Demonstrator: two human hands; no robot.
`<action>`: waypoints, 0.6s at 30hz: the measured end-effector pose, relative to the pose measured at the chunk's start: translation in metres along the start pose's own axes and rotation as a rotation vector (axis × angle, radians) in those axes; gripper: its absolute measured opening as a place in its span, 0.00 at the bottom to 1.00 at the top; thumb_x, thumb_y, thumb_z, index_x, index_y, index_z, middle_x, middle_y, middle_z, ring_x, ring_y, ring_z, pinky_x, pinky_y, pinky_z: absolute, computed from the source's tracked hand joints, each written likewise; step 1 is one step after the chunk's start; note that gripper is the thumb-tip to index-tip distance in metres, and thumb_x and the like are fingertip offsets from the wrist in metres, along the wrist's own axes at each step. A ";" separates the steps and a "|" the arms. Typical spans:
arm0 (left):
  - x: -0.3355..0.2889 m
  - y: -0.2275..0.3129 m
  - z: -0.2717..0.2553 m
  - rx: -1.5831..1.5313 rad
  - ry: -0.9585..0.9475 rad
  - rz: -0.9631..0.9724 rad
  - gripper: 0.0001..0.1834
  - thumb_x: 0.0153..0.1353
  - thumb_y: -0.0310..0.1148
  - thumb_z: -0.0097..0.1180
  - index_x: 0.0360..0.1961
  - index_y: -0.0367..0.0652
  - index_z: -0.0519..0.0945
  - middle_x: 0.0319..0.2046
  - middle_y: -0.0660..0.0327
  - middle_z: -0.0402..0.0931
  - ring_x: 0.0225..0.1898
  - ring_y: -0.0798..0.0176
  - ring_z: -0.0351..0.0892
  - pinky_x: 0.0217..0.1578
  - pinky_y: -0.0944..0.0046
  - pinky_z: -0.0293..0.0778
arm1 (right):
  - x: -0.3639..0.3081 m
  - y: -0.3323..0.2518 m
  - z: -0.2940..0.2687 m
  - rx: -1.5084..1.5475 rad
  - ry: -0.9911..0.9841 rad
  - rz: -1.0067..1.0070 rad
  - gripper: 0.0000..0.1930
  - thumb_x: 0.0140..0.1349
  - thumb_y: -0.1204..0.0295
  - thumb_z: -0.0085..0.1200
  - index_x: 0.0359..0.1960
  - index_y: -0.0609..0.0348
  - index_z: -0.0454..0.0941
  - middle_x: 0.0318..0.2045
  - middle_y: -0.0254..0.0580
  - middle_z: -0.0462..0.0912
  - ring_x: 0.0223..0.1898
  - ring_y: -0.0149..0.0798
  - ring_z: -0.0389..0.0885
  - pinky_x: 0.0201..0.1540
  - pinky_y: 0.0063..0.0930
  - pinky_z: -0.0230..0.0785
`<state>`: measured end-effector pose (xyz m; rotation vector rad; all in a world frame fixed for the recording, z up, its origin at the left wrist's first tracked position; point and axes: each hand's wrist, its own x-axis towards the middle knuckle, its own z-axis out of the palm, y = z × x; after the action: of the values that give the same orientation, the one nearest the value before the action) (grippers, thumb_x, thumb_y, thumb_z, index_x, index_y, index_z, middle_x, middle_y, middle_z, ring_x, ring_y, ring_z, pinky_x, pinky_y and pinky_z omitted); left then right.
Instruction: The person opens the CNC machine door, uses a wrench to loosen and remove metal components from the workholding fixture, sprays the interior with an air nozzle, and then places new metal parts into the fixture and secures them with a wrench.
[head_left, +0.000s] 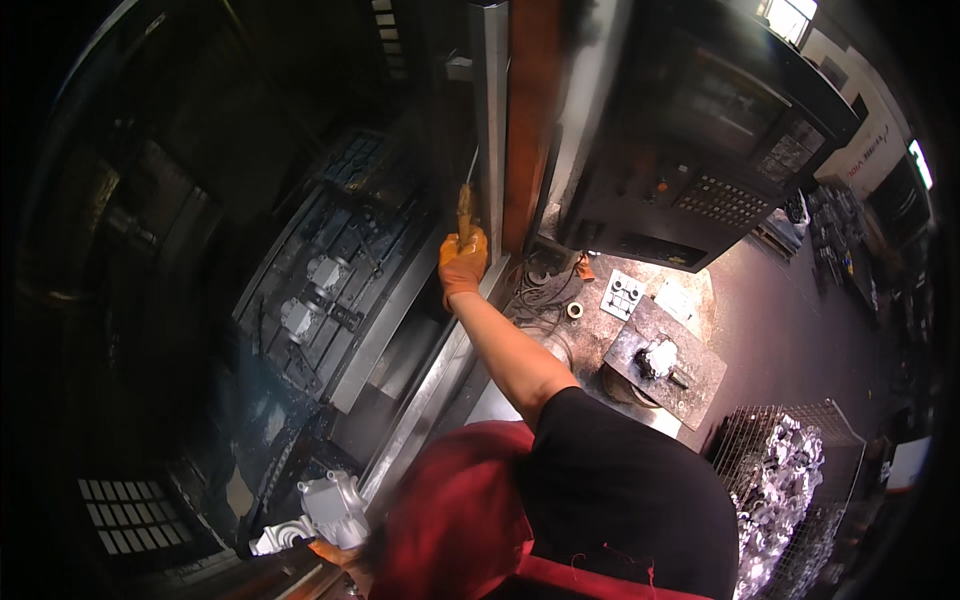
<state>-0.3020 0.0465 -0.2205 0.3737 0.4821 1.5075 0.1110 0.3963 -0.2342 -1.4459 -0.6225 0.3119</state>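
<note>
My right hand [463,264], in an orange glove, reaches forward at the edge of the machine's doorway. Its fingers are closed round a yellow-brown tool [464,212] whose thin metal tip points away from me. At the lower left, my left hand [338,552], also gloved in orange, is mostly hidden beneath a silvery metal casting [335,508] and grips it. Inside the dark machine, more castings [326,272] sit clamped on a grey fixture table [375,300], left of my right hand.
A black control panel [700,170] juts out at the right. Below it, a metal plate [690,385] on a stand bears another casting [658,358]. A wire basket [848,450] full of metal parts stands at the lower right. The machine's sill [430,385] runs beside me.
</note>
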 end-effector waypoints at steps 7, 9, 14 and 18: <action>0.013 -0.018 0.017 -0.199 0.156 0.123 0.38 0.58 0.48 0.55 0.69 0.45 0.64 0.68 0.51 0.60 0.71 0.42 0.52 0.70 0.37 0.47 | -0.125 -0.033 -0.147 -0.306 -1.443 -0.386 0.22 0.61 0.68 0.55 0.57 0.59 0.71 0.46 0.56 0.79 0.48 0.57 0.79 0.48 0.41 0.73; 0.029 -0.024 0.006 -0.343 0.160 0.099 0.36 0.60 0.47 0.52 0.68 0.44 0.64 0.68 0.49 0.62 0.71 0.40 0.52 0.70 0.36 0.45 | -0.115 0.001 -0.198 -0.486 -1.510 -0.319 0.28 0.56 0.64 0.62 0.57 0.60 0.70 0.49 0.59 0.78 0.44 0.57 0.82 0.46 0.42 0.75; 0.005 0.000 -0.146 -0.009 0.429 0.345 0.44 0.61 0.63 0.39 0.67 0.37 0.65 0.65 0.47 0.65 0.65 0.42 0.66 0.65 0.41 0.62 | -0.025 -0.033 -0.245 -0.344 -1.526 0.957 0.30 0.62 0.53 0.60 0.56 0.64 0.72 0.32 0.33 0.77 0.33 0.25 0.73 0.35 0.19 0.66; 0.041 -0.022 -0.112 -0.102 0.361 0.135 0.43 0.62 0.63 0.37 0.66 0.36 0.66 0.65 0.46 0.66 0.63 0.40 0.68 0.64 0.42 0.63 | -0.045 -0.117 -0.218 -0.428 -2.286 0.604 0.14 0.63 0.69 0.55 0.48 0.59 0.74 0.29 0.30 0.76 0.29 0.23 0.72 0.29 0.18 0.65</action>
<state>-0.3415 0.0796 -0.3302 0.0522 0.6709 1.7329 0.1794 0.1781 -0.1300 -1.0027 -2.0302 2.5589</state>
